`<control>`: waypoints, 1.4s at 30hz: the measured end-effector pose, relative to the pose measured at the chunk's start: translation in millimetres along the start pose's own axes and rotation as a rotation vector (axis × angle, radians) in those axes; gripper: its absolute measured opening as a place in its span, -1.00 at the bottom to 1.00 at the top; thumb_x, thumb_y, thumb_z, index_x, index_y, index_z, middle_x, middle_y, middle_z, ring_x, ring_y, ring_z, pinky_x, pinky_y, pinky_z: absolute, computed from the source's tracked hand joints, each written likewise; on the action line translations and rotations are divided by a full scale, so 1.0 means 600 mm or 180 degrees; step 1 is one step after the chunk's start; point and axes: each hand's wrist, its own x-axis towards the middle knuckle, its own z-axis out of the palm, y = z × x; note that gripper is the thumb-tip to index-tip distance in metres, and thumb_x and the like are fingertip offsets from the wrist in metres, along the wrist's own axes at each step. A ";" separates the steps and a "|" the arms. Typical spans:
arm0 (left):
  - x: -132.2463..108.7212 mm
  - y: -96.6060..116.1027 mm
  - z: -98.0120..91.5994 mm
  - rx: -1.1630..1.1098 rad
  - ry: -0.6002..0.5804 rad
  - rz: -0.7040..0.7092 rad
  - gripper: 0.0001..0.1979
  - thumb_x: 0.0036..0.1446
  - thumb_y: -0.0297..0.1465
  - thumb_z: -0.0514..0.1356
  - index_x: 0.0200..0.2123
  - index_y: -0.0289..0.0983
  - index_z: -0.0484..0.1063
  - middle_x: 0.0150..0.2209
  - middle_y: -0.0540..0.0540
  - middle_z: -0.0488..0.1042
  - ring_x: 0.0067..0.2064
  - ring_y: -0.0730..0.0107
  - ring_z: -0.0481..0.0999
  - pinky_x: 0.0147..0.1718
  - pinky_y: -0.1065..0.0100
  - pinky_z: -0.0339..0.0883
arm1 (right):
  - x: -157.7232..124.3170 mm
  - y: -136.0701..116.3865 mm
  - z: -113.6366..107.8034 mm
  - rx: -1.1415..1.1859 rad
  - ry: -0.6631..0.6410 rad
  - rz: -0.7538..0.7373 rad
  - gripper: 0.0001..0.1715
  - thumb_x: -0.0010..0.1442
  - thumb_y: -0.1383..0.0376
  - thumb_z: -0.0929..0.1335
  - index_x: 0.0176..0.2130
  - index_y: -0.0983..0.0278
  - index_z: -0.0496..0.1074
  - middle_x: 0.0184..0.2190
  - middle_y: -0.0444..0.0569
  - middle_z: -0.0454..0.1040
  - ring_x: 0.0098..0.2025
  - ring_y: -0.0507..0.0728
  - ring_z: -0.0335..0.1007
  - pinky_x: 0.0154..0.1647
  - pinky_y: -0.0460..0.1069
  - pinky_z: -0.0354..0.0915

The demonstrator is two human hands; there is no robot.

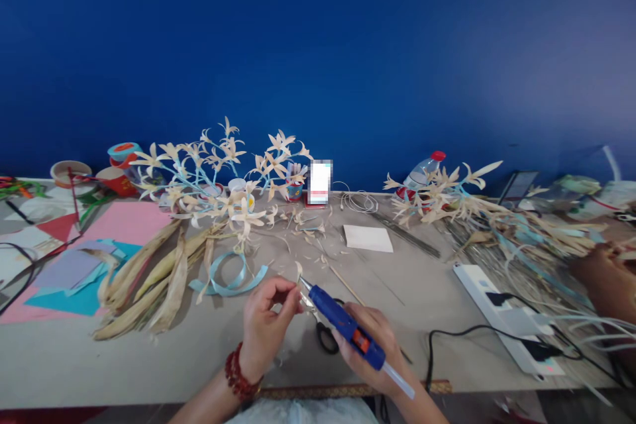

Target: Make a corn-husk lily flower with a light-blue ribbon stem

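Cluttered desk [422,291]: my right hand [370,341] grips the glue gun [342,324], nozzle beside the husk petal [299,271] my left fingers [285,291] pinch; hot glue could burn them.

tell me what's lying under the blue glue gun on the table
Black-handled scissors lie on the table beneath the glue gun. The right hand and gun cover their blades.

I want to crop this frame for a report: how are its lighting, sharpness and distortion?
Head view: soft, even light, faint shadows; hands and glue gun fairly sharp; table edge bows from wide-angle distortion; edges blur, notably the co-worker's hand; a pixelated patch hides one object.
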 end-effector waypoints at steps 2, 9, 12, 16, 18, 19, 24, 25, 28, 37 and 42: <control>0.000 -0.001 0.000 0.0008 -0.0015 0.0022 -0.93 0.15 -0.41 0.22 -0.39 -0.26 0.45 -0.54 0.02 0.49 -0.53 0.46 0.52 -0.51 0.47 0.44 | 0.002 -0.001 0.000 -0.0032 -0.0002 -0.0005 -0.93 0.14 0.33 0.26 -0.30 0.20 0.32 -0.52 -0.07 0.52 -0.54 0.10 0.47 -0.46 -0.07 0.38; -0.002 -0.005 -0.001 0.0059 -0.0031 0.0048 -0.94 0.15 -0.41 0.22 -0.38 -0.26 0.45 -0.54 0.02 0.50 -0.53 0.45 0.52 -0.51 0.46 0.44 | -0.007 0.007 0.004 -0.0017 0.0093 -0.0024 -0.83 0.11 0.34 0.28 -0.21 0.20 0.32 -0.45 -0.05 0.54 -0.48 0.12 0.50 -0.41 -0.05 0.42; -0.003 -0.005 -0.001 0.0051 -0.0035 0.0037 -0.94 0.15 -0.41 0.22 -0.37 -0.25 0.45 -0.54 0.02 0.50 -0.52 0.45 0.52 -0.50 0.46 0.44 | -0.010 0.008 0.004 0.0012 0.0060 0.0025 -0.82 0.11 0.34 0.28 -0.22 0.20 0.32 -0.44 -0.04 0.55 -0.47 0.13 0.51 -0.40 -0.05 0.42; -0.002 -0.005 0.000 0.0036 -0.0037 0.0021 -0.92 0.16 -0.39 0.21 -0.38 -0.26 0.45 -0.53 0.02 0.50 -0.52 0.45 0.53 -0.50 0.46 0.45 | -0.007 0.005 0.002 -0.0021 0.0061 0.0057 -0.91 0.12 0.33 0.28 -0.28 0.19 0.31 -0.50 -0.07 0.52 -0.51 0.11 0.48 -0.42 -0.06 0.39; -0.001 -0.005 0.000 0.0029 -0.0041 0.0021 -0.91 0.16 -0.39 0.21 -0.38 -0.26 0.45 -0.53 0.01 0.50 -0.52 0.44 0.53 -0.50 0.45 0.45 | -0.004 0.002 0.001 -0.0048 0.0047 -0.0013 -0.93 0.14 0.34 0.27 -0.29 0.20 0.30 -0.51 -0.08 0.51 -0.52 0.10 0.47 -0.44 -0.07 0.38; -0.001 -0.004 0.000 0.0028 -0.0037 0.0022 -0.91 0.16 -0.39 0.21 -0.38 -0.26 0.45 -0.53 0.01 0.50 -0.52 0.44 0.53 -0.50 0.44 0.45 | -0.003 0.001 0.001 -0.0063 0.0050 -0.0051 -0.93 0.14 0.34 0.27 -0.29 0.20 0.29 -0.52 -0.08 0.50 -0.53 0.10 0.46 -0.44 -0.07 0.38; -0.001 0.003 0.000 0.0016 0.0012 -0.0022 -0.90 0.14 -0.38 0.22 -0.40 -0.27 0.46 -0.54 0.01 0.51 -0.54 0.43 0.53 -0.52 0.44 0.46 | -0.002 -0.002 0.000 -0.0083 0.0035 -0.0058 -0.95 0.14 0.35 0.25 -0.31 0.21 0.29 -0.53 -0.09 0.48 -0.53 0.09 0.45 -0.45 -0.07 0.36; -0.001 0.005 0.001 0.0001 0.0023 -0.0036 -0.90 0.14 -0.38 0.23 -0.40 -0.27 0.46 -0.54 0.01 0.50 -0.54 0.43 0.53 -0.52 0.43 0.46 | -0.002 -0.002 -0.001 -0.0069 0.0001 -0.0044 -0.95 0.13 0.35 0.26 -0.31 0.21 0.29 -0.53 -0.09 0.48 -0.53 0.09 0.45 -0.45 -0.07 0.36; -0.001 0.006 0.002 -0.0057 0.0048 -0.0083 -0.91 0.13 -0.37 0.23 -0.40 -0.27 0.45 -0.55 0.01 0.51 -0.54 0.42 0.53 -0.52 0.43 0.47 | -0.003 -0.002 -0.003 -0.0026 -0.0101 0.0001 -0.93 0.11 0.36 0.26 -0.31 0.21 0.29 -0.51 -0.08 0.49 -0.52 0.10 0.46 -0.44 -0.07 0.36; -0.004 -0.003 0.004 -0.0430 0.0027 -0.0396 -0.87 0.14 -0.34 0.24 -0.39 -0.28 0.43 -0.52 -0.01 0.52 -0.55 0.43 0.54 -0.53 0.42 0.46 | -0.004 0.001 0.000 -0.0050 0.0074 -0.0087 -0.92 0.13 0.36 0.27 -0.30 0.21 0.29 -0.53 -0.09 0.48 -0.54 0.10 0.44 -0.46 -0.06 0.37; -0.003 0.000 0.005 -0.0755 -0.0087 -0.0573 -0.84 0.14 -0.31 0.24 -0.40 -0.29 0.41 -0.54 0.00 0.51 -0.56 0.44 0.51 -0.54 0.42 0.43 | -0.006 0.004 0.003 -0.0025 0.0088 -0.0042 -0.90 0.13 0.36 0.28 -0.26 0.22 0.32 -0.48 -0.05 0.52 -0.49 0.12 0.48 -0.44 -0.06 0.39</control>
